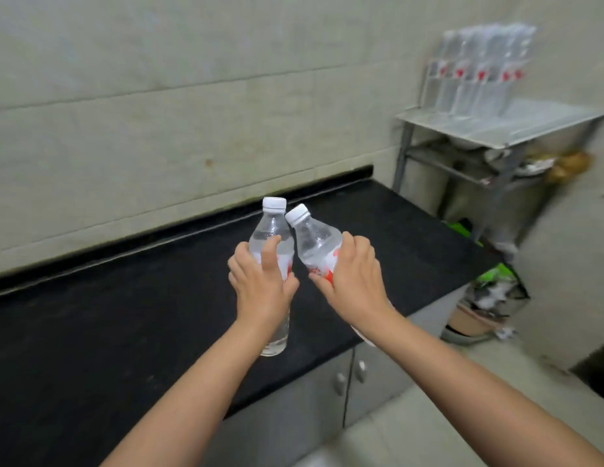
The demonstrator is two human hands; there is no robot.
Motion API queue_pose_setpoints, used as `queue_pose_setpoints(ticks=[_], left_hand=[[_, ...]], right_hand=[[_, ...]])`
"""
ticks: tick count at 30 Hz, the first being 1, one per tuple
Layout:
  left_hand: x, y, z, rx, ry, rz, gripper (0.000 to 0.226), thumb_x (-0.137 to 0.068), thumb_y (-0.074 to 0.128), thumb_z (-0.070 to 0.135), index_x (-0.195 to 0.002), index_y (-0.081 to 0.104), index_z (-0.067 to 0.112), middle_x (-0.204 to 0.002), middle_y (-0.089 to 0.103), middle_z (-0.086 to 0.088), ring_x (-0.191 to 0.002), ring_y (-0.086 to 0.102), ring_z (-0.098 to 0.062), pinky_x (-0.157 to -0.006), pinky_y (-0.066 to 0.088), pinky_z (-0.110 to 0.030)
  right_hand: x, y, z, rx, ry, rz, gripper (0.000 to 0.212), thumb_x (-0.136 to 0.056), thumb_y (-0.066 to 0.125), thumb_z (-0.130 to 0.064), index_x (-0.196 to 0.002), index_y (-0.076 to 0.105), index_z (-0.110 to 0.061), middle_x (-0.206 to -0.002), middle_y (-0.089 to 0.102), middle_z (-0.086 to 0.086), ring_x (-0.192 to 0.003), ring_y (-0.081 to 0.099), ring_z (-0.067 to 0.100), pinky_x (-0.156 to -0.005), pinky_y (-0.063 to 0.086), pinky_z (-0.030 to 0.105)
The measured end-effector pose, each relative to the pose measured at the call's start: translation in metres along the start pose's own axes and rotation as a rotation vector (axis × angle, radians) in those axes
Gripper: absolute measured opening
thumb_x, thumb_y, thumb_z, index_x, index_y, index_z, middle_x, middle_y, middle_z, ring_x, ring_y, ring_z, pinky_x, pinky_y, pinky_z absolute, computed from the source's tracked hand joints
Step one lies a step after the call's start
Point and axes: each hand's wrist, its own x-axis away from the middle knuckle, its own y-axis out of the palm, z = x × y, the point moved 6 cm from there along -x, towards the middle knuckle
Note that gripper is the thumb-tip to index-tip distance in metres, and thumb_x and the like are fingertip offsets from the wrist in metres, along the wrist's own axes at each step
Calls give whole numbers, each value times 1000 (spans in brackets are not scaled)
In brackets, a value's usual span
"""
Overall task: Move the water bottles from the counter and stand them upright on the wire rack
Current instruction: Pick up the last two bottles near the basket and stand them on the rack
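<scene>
Black counter [125, 332] under me, tiled wall behind. My left hand [260, 284] gripped one bottle [271, 237] upright, my right hand [354, 274] gripped another [315, 241] tilted left, caps almost touching. Wire rack [496, 126] off right already held a blurry row of bottles [479, 72].

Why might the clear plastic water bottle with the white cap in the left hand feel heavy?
The clear plastic water bottle with the white cap looks nearly full, so probably heavy for its size. The left hand wraps its middle; the smooth plastic may be slippery. Tall and narrow, it could tip.
</scene>
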Motion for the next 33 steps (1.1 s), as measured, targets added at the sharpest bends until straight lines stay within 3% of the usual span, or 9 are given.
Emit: queue_pose_setpoints(ticks=[3,8,13,15,17,21,25,29,33], left_hand=[[-29,26,87,116,85,54,79,-50,83,2,-110,33,18,-102,50,-44,-79,51,-57,-70,45,-60],[-75,67,199,166,265,122,84,-42,86,2,-109,37,16,-96,52,-43,-75,54,-54,-67,47,-59],[-127,115,280,235,355,193,87,-38,90,4,-109,39,13,-94,53,-44,-70,55,-55,-63,47,-60],[-153,136,308,259,385,235,87,-38,90,4,-109,40,12,-91,53,-44,-69,56,-52,-64,48,-60],[-182,160,332,294,416,264,87,-38,91,3,-108,40,12,-91,53,-44,-68,56,-52,-64,48,-59],[-254,203,385,354,462,339,85,-39,90,1,-107,40,12,-90,52,-45,-72,55,-50,-65,47,-58],[-324,235,433,398,488,401,80,-43,87,3,-107,39,13,-99,47,-39,-85,37,-30,-64,48,-54],[-372,267,476,402,521,417,67,-56,78,11,-110,38,14,-100,49,-43,-86,49,-48,-71,46,-57],[-412,307,514,421,504,444,67,-59,76,18,-113,36,19,-115,38,-32,-92,29,-23,-74,45,-57]], right_hand=[[-17,-58,73,133,-9,247,91,-42,90,-39,-107,47,8,-84,63,21,-68,61,35,-51,52,32],[-48,-124,173,340,-50,511,92,-46,85,-47,-109,40,2,-98,35,9,-79,33,24,-69,30,31],[-96,-170,263,366,-87,651,88,-49,85,-40,-109,39,5,-102,35,11,-86,34,28,-74,27,34],[-121,-187,299,358,-111,700,74,-61,71,-45,-108,40,4,-98,45,16,-84,35,26,-73,28,33],[-152,-200,336,327,-91,705,66,-65,56,-49,-106,42,1,-87,59,18,-81,35,22,-71,29,31],[-234,-216,401,307,-83,692,66,-61,64,-47,-103,41,-2,-81,60,20,-80,34,21,-73,30,31],[-305,-232,458,196,-27,653,67,-65,56,-53,-103,46,1,-82,57,19,-79,33,16,-72,31,27],[-358,-242,509,52,6,646,67,-66,64,-48,-103,53,6,-90,54,18,-84,34,12,-75,32,22],[-412,-240,560,-74,-1,595,74,-61,62,-50,-108,50,5,-94,38,4,-93,32,16,-83,30,27]])
